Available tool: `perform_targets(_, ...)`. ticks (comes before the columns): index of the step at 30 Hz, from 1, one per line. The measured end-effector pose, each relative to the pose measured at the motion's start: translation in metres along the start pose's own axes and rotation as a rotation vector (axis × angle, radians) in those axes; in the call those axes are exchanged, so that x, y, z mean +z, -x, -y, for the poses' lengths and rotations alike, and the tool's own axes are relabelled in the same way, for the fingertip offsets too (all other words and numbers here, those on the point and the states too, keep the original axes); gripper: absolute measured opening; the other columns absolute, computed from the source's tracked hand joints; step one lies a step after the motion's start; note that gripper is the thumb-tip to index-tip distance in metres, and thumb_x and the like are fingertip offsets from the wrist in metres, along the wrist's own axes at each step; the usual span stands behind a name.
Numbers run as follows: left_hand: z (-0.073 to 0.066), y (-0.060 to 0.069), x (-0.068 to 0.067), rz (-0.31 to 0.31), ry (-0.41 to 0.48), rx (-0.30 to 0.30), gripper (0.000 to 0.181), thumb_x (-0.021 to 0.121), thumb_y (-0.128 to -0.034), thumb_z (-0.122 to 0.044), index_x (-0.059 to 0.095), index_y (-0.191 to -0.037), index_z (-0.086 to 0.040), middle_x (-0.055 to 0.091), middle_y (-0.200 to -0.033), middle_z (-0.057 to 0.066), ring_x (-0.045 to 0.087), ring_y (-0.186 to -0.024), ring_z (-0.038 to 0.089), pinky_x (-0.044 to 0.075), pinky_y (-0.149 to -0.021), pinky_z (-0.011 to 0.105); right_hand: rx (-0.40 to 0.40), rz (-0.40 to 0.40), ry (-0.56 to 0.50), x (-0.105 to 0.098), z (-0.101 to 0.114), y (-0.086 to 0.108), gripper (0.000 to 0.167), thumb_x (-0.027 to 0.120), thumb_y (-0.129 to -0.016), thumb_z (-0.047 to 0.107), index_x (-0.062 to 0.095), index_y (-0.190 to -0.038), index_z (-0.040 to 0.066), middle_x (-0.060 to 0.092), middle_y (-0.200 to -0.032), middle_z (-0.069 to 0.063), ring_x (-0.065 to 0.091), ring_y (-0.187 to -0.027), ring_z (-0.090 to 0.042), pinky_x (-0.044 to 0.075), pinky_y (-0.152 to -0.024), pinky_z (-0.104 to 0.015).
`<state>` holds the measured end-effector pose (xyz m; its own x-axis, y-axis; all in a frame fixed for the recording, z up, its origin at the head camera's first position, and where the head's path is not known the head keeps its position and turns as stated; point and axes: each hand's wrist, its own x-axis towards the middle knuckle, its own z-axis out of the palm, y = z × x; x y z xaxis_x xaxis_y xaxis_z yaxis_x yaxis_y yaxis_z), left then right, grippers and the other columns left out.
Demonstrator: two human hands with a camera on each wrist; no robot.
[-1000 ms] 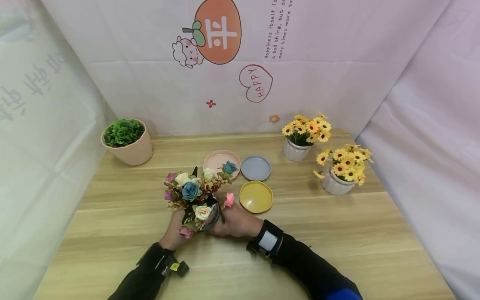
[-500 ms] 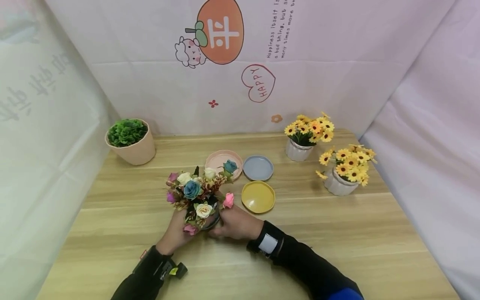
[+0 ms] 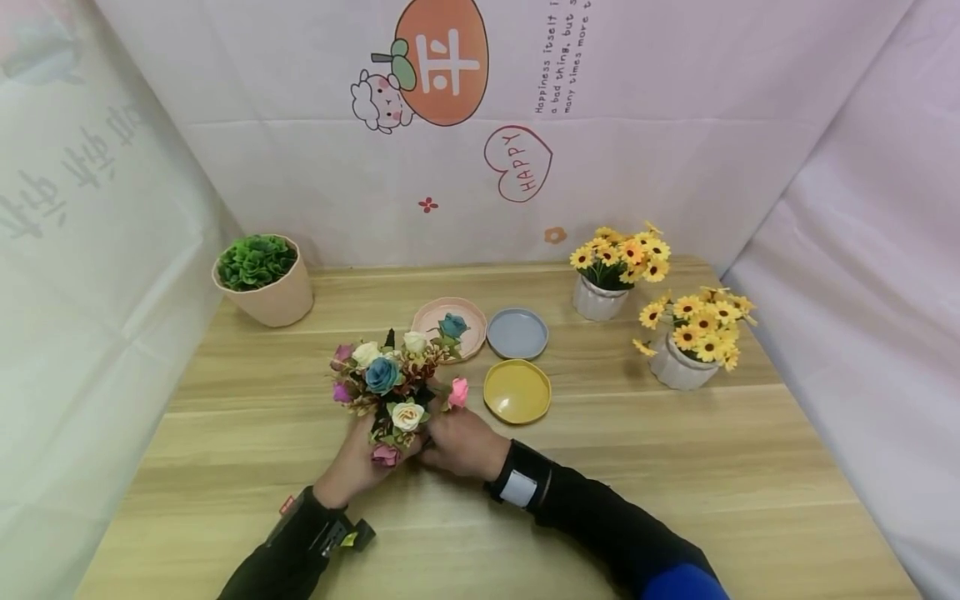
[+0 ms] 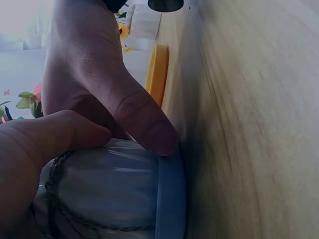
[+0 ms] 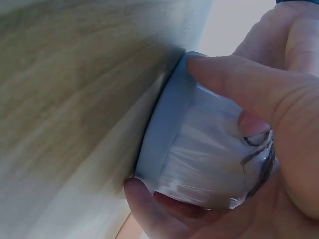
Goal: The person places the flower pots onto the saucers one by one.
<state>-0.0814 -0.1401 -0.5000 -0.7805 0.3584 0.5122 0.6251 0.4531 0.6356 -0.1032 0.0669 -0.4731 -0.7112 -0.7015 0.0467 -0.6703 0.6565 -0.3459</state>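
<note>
Roses in pink, cream, blue and purple (image 3: 382, 375) rise from a pot hidden under them in the head view. That pale ribbed pot (image 4: 107, 184) has dark cord tied round it and stands in a blue-grey saucer (image 4: 172, 204) on the table. My left hand (image 3: 358, 467) grips the pot, its thumb near the cord. From the other side, my right hand (image 3: 465, 442) holds the saucer (image 5: 164, 119), thumb on one edge of the rim and a fingertip at the opposite edge, close around the pot (image 5: 204, 149).
Behind the roses lie a pink saucer (image 3: 474, 337), a blue-grey saucer (image 3: 517, 333) and a yellow saucer (image 3: 517, 392). A green plant in a peach pot (image 3: 279, 296) stands at the back left. Two white pots (image 3: 598, 302) (image 3: 678, 367) of yellow flowers stand at the right.
My right hand has shifted slightly left and away from me, closer around the base. The roses have turned or tilted a little, with the upper blue one further left. My left hand keeps its grip.
</note>
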Motion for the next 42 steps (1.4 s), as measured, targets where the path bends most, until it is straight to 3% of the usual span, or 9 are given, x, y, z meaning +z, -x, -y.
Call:
perform_targets(5,-0.009,-0.003,-0.005,0.083,0.04,-0.179,0.057,0.085,-0.0831,-0.004,0.061,-0.135,0.004,0.071,-0.127,0.018,0.068,-0.117,0.022,0.056,-0.105,0.03,0.027,0.016,0.03,0.001,0.003,-0.004,0.047,0.081,-0.093,0.028,0.052,-0.119,0.001,0.071,-0.084,-0.005,0.075,-0.086,-0.024,0.063,-0.084,-0.037)
perform_targets(7,-0.009,-0.003,-0.006,0.083,0.05,-0.196,0.056,0.084,-0.0837,-0.004,0.061,-0.134,0.004,0.071,-0.127,0.018,0.068,-0.117,0.022,0.056,-0.105,0.032,0.041,0.027,0.047,0.001,0.005,-0.006,0.047,0.081,-0.094,0.03,0.055,-0.119,-0.001,0.069,-0.089,-0.005,0.075,-0.088,-0.024,0.063,-0.084,-0.036)
perform_targets(10,-0.006,-0.003,-0.007,0.072,0.069,-0.174,0.057,0.084,-0.0827,-0.003,0.061,-0.134,0.004,0.071,-0.126,0.019,0.067,-0.117,0.016,0.054,-0.106,0.025,0.049,0.025,0.082,0.001,0.007,-0.009,0.045,0.082,-0.093,0.032,0.061,-0.115,-0.001,0.066,-0.098,-0.006,0.074,-0.092,-0.024,0.063,-0.085,-0.035)
perform_targets(14,0.003,-0.002,-0.008,0.013,0.072,-0.05,0.061,0.086,-0.0747,0.005,0.061,-0.13,0.007,0.071,-0.12,0.022,0.066,-0.115,0.01,0.047,-0.106,0.012,0.051,0.005,0.098,0.0,0.008,-0.014,0.046,0.083,-0.092,0.031,0.061,-0.116,-0.002,0.067,-0.099,-0.007,0.074,-0.093,-0.023,0.063,-0.086,-0.034)
perform_targets(21,0.011,-0.012,-0.012,0.044,0.265,-0.104,0.059,0.083,-0.0837,0.003,0.058,-0.137,0.008,0.068,-0.127,0.027,0.058,-0.122,-0.008,0.044,-0.108,0.009,0.056,-0.03,0.089,0.001,0.007,-0.025,0.054,0.082,-0.092,0.029,0.054,-0.122,-0.005,0.069,-0.084,-0.006,0.076,-0.084,-0.024,0.064,-0.079,-0.036)
perform_targets(27,0.021,-0.017,-0.016,-0.007,0.225,-0.02,0.067,0.086,-0.0745,0.008,0.057,-0.135,0.009,0.067,-0.123,0.028,0.057,-0.123,-0.006,0.044,-0.109,0.01,0.084,-0.028,0.107,0.0,0.008,-0.035,0.064,0.08,-0.094,0.035,0.053,-0.131,-0.009,0.074,-0.086,-0.009,0.077,-0.088,-0.028,0.064,-0.081,-0.038)
perform_targets(34,0.028,-0.026,-0.02,-0.018,0.314,-0.077,0.068,0.083,-0.0752,0.013,0.056,-0.137,0.013,0.064,-0.127,0.034,0.055,-0.125,-0.012,0.042,-0.111,0.009,0.096,-0.029,0.112,0.0,0.008,-0.047,0.068,0.079,-0.095,0.035,0.049,-0.135,-0.011,0.077,-0.09,-0.013,0.077,-0.095,-0.031,0.064,-0.087,-0.039)
perform_targets(38,0.032,-0.03,-0.023,-0.017,0.387,-0.159,0.069,0.081,-0.0763,0.016,0.053,-0.139,0.015,0.069,-0.131,0.014,0.057,-0.124,-0.012,0.044,-0.11,0.009,0.097,-0.059,0.118,0.001,0.008,-0.055,0.07,0.08,-0.095,0.037,0.05,-0.135,-0.011,0.077,-0.087,-0.011,0.078,-0.091,-0.03,0.064,-0.082,-0.039)
perform_targets(42,0.036,-0.032,-0.026,-0.029,0.406,-0.176,0.072,0.081,-0.0765,0.015,0.051,-0.141,0.015,0.066,-0.134,-0.01,0.057,-0.125,-0.011,0.043,-0.111,0.009,0.116,-0.082,0.119,0.003,0.009,-0.063,0.075,0.082,-0.092,0.037,0.049,-0.138,-0.012,0.078,-0.093,-0.015,0.078,-0.089,-0.03,0.065,-0.078,-0.037)
